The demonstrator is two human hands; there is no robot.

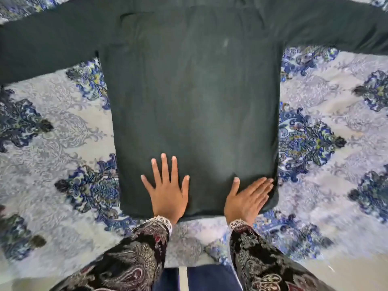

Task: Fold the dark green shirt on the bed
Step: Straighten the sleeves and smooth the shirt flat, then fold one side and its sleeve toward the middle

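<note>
dark green shirt (195, 97) is lying flat on the bed (327, 185), sleeves spread out to both sides, hem nearest me. my left hand (167, 192) is pressing flat on the lower part of the shirt, fingers straight and splayed, gripping nothing. my right hand (247, 198) is resting flat by the shirt's bottom right corner, fingers together, angled right, also holding nothing.

L hand (167, 193), R hand (247, 199) — flat, palms down
</note>
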